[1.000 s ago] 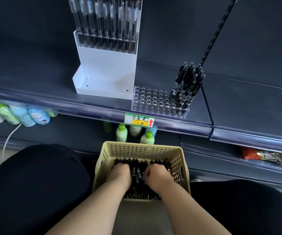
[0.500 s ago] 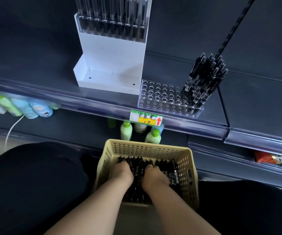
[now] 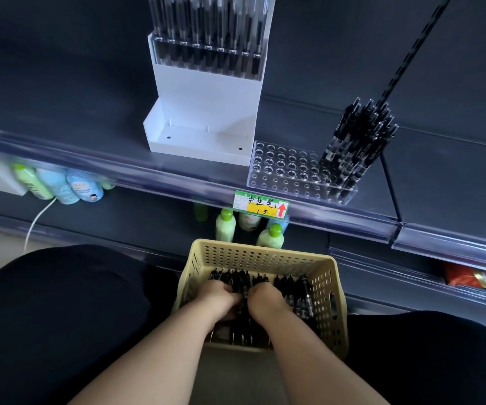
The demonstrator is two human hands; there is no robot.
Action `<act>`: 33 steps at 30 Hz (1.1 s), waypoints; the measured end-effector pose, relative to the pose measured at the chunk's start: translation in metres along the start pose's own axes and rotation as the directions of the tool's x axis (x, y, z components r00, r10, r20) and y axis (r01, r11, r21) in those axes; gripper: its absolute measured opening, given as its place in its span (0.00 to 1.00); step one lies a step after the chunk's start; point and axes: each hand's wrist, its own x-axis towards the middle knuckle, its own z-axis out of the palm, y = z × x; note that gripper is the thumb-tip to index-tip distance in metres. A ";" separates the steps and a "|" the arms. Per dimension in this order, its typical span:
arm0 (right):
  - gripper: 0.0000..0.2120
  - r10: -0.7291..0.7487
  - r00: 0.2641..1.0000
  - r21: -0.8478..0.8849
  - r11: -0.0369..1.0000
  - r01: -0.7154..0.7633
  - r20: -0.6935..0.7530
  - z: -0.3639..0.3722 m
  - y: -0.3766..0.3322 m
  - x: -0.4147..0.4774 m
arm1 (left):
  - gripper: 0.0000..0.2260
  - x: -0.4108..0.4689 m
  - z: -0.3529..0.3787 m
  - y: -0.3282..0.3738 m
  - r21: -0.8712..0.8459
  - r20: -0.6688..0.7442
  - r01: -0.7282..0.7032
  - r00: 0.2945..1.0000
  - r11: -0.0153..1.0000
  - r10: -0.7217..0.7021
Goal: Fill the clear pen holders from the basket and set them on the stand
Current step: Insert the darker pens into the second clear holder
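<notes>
Both hands down inside basket on my feed: left hand and right hand side by side, knuckles up, fingers curled around black pens heaped there. One basket. Shelf above carries one white stand; its upper tier has one clear holder packed with pens. A second holder sits just right of stand, with a bunch of pens at its right end only. Two holders counted.
</notes>
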 end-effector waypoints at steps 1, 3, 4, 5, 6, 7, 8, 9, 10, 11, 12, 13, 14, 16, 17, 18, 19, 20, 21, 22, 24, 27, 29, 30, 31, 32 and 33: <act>0.15 -0.008 1.000 0.050 0.999 0.008 -0.001 0.001 -0.001 0.000 | 0.10 -0.002 0.000 0.000 -0.035 0.009 0.007 1.000 0.999 -0.007; 0.17 0.009 1.000 0.103 0.995 -0.010 0.009 0.001 -0.003 -0.001 | 0.10 -0.005 -0.001 -0.001 -0.067 0.025 0.010 1.000 0.998 -0.008; 0.17 0.018 1.000 0.116 0.993 -0.020 0.020 0.001 -0.002 0.000 | 0.11 -0.007 -0.002 -0.001 -0.068 0.033 0.009 0.999 0.998 -0.006; 0.17 0.020 0.999 0.135 0.991 -0.024 0.031 0.001 -0.001 0.001 | 0.10 -0.008 -0.004 -0.002 -0.063 0.041 0.008 0.999 0.998 -0.005; 0.16 0.018 0.999 0.164 0.986 -0.025 0.042 -0.001 0.000 0.000 | 0.10 -0.010 -0.005 -0.003 -0.057 0.047 0.004 0.999 0.998 -0.002; 0.16 0.013 0.999 0.204 0.979 -0.024 0.053 -0.004 0.001 -0.003 | 0.09 -0.011 -0.006 -0.003 -0.058 0.054 0.000 0.999 0.998 0.004; 0.15 0.009 0.998 0.245 0.969 -0.024 0.061 -0.006 0.002 -0.005 | 0.09 -0.013 -0.007 -0.002 -0.064 0.060 -0.011 0.998 0.998 0.015; 0.13 0.008 0.998 0.283 0.959 -0.026 0.065 -0.008 0.004 -0.008 | 0.09 -0.014 -0.008 -0.001 -0.081 0.063 -0.024 0.998 0.996 0.029; 0.12 0.004 0.998 0.315 0.949 -0.024 0.061 -0.010 0.005 -0.011 | 0.08 -0.016 -0.009 -0.001 -0.101 0.062 -0.040 0.997 0.994 0.047; 0.11 -0.007 0.999 0.339 0.941 -0.012 0.053 -0.010 0.006 -0.013 | 0.08 -0.016 -0.009 -0.001 -0.117 0.059 -0.056 0.996 0.992 0.063; 0.10 -0.022 0.999 0.351 0.936 0.006 0.042 -0.011 0.007 -0.014 | 0.07 -0.019 -0.010 0.001 -0.137 0.047 -0.070 0.996 0.988 0.077; 0.10 -0.041 0.999 0.355 0.934 0.029 0.028 -0.011 0.007 -0.015 | 0.04 -0.020 -0.010 0.001 -0.156 0.032 -0.078 0.996 0.985 0.084; 0.10 -0.063 0.998 0.353 0.934 0.054 0.013 -0.011 0.008 -0.016 | 0.03 -0.023 -0.010 0.003 -0.178 0.014 -0.089 0.996 0.980 0.093; 0.12 -0.106 0.994 0.355 0.929 0.108 -0.027 -0.013 0.010 -0.018 | 0.11 -0.027 -0.010 0.005 -0.219 -0.016 -0.108 0.994 0.970 0.107; 0.13 -0.121 0.991 0.355 0.926 0.133 -0.056 -0.013 0.012 -0.019 | 0.13 -0.029 -0.010 0.006 -0.220 -0.039 -0.125 0.992 0.967 0.119; 0.11 -0.136 0.987 0.350 0.923 0.159 -0.090 -0.014 0.013 -0.020 | 0.14 -0.030 -0.010 0.007 -0.215 -0.069 -0.146 0.989 0.965 0.134; 0.07 -0.145 0.983 0.340 0.924 0.177 -0.116 -0.015 0.013 -0.022 | 0.14 -0.033 -0.010 0.008 -0.212 -0.092 -0.165 0.985 0.963 0.148; 0.03 -0.157 0.978 0.329 0.924 0.194 -0.136 -0.016 0.013 -0.026 | 0.14 -0.035 -0.010 0.009 -0.217 -0.113 -0.180 0.981 0.959 0.159; 0.08 -0.169 0.975 0.315 0.927 0.206 -0.142 -0.018 0.014 -0.028 | 0.14 -0.038 -0.011 0.010 -0.214 -0.129 -0.197 0.977 0.957 0.172; 0.12 -0.184 0.973 0.298 0.929 0.218 -0.140 -0.019 0.015 -0.030 | 0.15 -0.039 -0.011 0.011 -0.207 -0.145 -0.212 0.972 0.955 0.184; 0.16 -0.223 0.963 0.246 0.935 0.255 -0.150 -0.024 0.017 -0.035 | 0.15 -0.042 -0.013 0.012 -0.189 -0.164 -0.239 0.964 0.952 0.209; 0.17 -0.282 0.940 0.155 0.937 0.313 -0.194 -0.034 0.020 -0.044 | 0.16 -0.050 -0.016 0.018 -0.179 -0.181 -0.294 0.948 0.939 0.262; 0.15 -0.323 0.917 0.111 0.928 0.355 -0.233 -0.041 0.021 -0.049 | 0.15 -0.056 -0.017 0.025 -0.173 -0.176 -0.342 0.933 0.923 0.313; 0.14 -0.339 0.906 0.112 0.920 0.376 -0.254 -0.044 0.020 -0.051 | 0.14 -0.060 -0.017 0.029 -0.175 -0.169 -0.372 0.924 0.912 0.345; 0.14 -0.353 0.893 0.119 0.910 0.397 -0.278 -0.048 0.020 -0.054 | 0.13 -0.064 -0.017 0.034 -0.177 -0.159 -0.405 0.911 0.897 0.380; 0.14 -0.368 0.879 0.123 0.900 0.419 -0.304 -0.052 0.019 -0.058 | 0.13 -0.068 -0.016 0.039 -0.177 -0.155 -0.438 0.897 0.881 0.415; 0.13 -0.381 0.864 0.119 0.891 0.439 -0.329 -0.056 0.017 -0.061 | 0.12 -0.071 -0.015 0.045 -0.176 -0.158 -0.469 0.881 0.866 0.445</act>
